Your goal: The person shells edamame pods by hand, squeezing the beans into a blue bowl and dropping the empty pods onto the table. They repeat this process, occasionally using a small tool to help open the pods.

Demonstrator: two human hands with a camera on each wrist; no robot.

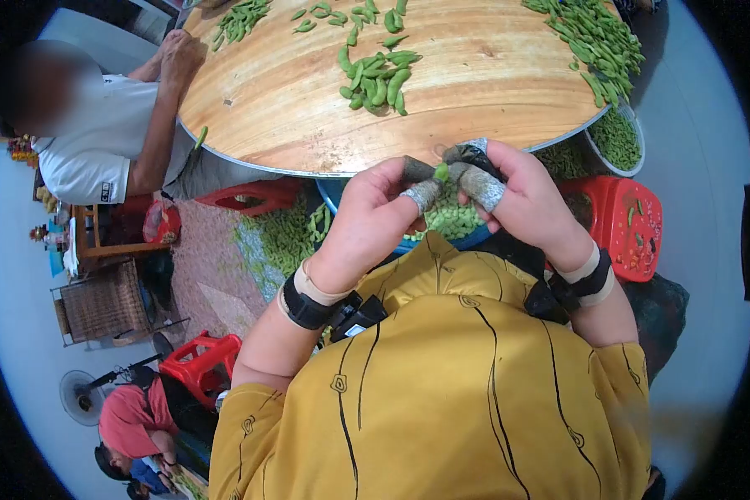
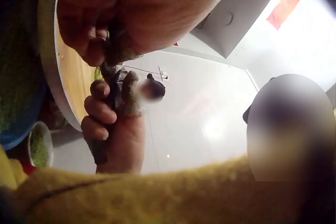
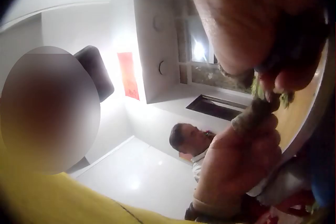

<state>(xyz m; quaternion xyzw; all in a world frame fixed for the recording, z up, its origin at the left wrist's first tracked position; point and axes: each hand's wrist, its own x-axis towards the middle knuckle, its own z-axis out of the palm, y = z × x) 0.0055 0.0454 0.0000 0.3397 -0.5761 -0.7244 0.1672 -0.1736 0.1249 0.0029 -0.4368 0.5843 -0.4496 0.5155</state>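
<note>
Both hands meet over a blue basin [image 1: 482,237] of shelled green beans [image 1: 454,221], close to the table's near edge. Between the fingertips shows a small piece of green soybean pod [image 1: 442,172]; the fingers cover most of it. My left hand [image 1: 373,200] pinches it from the left with thumb and forefinger. From the other side my right hand [image 1: 525,192] pinches it too, its fingers curled. Grey and silvery wraps cover the thumbs and some fingertips. In the left wrist view the right hand [image 2: 118,124] has its fingers bent toward the thumb.
A round wooden table [image 1: 267,108] holds a loose pile of pods [image 1: 379,79] and a larger heap [image 1: 596,46] at right. A white tub [image 1: 617,142] and red stool [image 1: 637,229] stand at right. Another person [image 1: 100,133] sits at left; more pods [image 1: 283,237] lie below.
</note>
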